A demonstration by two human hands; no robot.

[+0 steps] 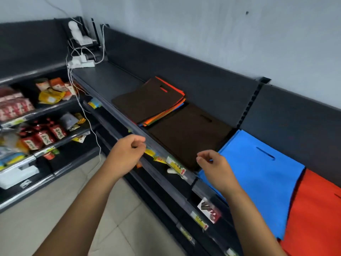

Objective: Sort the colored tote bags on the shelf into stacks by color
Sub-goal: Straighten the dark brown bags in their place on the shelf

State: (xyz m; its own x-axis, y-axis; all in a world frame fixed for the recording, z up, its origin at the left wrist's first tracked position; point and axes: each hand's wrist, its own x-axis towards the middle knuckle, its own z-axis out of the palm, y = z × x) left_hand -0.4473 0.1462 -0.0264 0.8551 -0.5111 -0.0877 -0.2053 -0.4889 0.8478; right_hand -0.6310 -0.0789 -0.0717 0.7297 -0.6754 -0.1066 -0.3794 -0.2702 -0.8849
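Both forearms reach in from the bottom edge toward the top shelf (114, 78) of a dark metal rack. Along its front edge runs a price rail (162, 154) with yellow and green labels, and the left hand (127, 154) hovers at that rail, fingers loosely curled, holding nothing. Further left, side shelves carry snack packets (42, 133), and a white power strip (81, 62) with trailing cables sits in the back corner.

The right hand (215, 167) hangs over the near edge of a single brown bag (188, 135), fingers slackly bent with thumb and forefinger close together; nothing is between them.

That brown bag lies flat, its slot handle toward the wall. Just behind and overlapping it sits the mixed stack (149, 100), brown on top with orange, green and blue edges fanned out beneath. Right of the right hand lies a blue bag (258, 174), flat and overhanging the shelf front, and beside it, partly tucked under, a red-orange bag (317, 215).
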